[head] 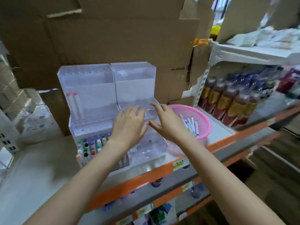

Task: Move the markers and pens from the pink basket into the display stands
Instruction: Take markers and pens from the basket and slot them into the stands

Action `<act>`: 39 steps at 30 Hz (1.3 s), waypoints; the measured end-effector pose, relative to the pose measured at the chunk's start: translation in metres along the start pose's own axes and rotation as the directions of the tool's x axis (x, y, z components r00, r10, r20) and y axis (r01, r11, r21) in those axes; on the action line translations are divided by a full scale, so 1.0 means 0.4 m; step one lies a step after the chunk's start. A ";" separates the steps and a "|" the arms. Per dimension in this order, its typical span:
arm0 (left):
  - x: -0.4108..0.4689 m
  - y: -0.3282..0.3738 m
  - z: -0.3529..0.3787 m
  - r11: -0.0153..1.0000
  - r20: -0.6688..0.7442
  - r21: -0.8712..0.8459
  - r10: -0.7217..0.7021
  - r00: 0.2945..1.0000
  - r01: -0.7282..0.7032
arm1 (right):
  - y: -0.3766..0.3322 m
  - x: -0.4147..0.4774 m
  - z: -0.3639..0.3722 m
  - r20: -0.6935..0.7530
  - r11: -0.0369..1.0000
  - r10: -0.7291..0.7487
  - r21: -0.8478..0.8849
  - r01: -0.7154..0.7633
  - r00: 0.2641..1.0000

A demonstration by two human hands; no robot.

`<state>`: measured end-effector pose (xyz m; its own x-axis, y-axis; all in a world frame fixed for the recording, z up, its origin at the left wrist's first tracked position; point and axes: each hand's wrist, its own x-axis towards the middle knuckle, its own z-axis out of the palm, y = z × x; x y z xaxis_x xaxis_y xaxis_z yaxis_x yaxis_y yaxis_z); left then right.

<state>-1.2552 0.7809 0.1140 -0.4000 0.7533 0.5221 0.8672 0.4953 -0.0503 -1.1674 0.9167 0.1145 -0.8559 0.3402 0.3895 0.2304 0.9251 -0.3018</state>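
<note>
Two clear stepped display stands sit side by side on the shelf, the left stand (87, 88) and the right stand (134, 78). Two pink-capped markers (73, 105) stand upright in the left stand's middle tier; its front tier holds several markers with coloured caps (92, 143). A pink basket (203, 117) to the right holds several white markers (190, 123). My left hand (129, 123) and my right hand (167, 121) hover over the right stand's middle tier, fingers spread, holding nothing.
Cardboard boxes (113, 38) stand behind the stands. Dark bottles (227, 101) fill the shelf to the right of the basket. The shelf's orange front edge (146, 173) carries price labels. A white upper shelf (253, 52) holds packets. More goods lie on the shelf below.
</note>
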 end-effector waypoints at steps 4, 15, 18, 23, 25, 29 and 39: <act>0.076 0.144 0.043 0.999 -0.016 0.018 0.028 0.999 -0.028 | 0.163 -0.034 -0.045 0.017 0.998 0.056 0.031 -0.056 0.998; 0.199 0.371 0.263 0.994 0.367 -0.062 -0.059 0.928 0.087 | 0.472 -0.061 -0.018 0.292 0.982 0.186 -0.071 -0.173 0.938; 0.218 0.352 0.310 0.985 0.456 -0.012 -0.148 0.877 0.173 | 0.506 -0.034 0.011 0.334 0.985 0.170 -0.080 -0.151 0.927; 0.245 0.322 0.362 0.956 0.487 0.028 -0.269 0.831 0.292 | 0.536 0.022 0.056 0.400 0.988 0.144 -0.103 -0.112 0.905; 0.252 0.316 0.375 0.946 0.508 0.076 -0.309 0.804 0.316 | 0.544 0.042 0.075 0.409 0.987 0.152 -0.112 -0.115 0.900; 0.266 0.326 0.399 0.954 0.551 0.152 -0.298 0.780 0.257 | 0.555 0.064 0.117 0.395 0.982 0.130 -0.179 -0.063 0.910; 0.269 0.333 0.418 0.938 0.474 0.039 -0.320 0.820 0.344 | 0.571 0.071 0.136 0.370 0.988 0.096 -0.145 -0.044 0.924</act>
<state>-1.2325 1.0002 0.0213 -0.7464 0.6642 0.0405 0.6645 0.7407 0.0989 -1.1643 1.1284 0.0094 -0.9402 0.3405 0.0086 0.3328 0.9238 -0.1891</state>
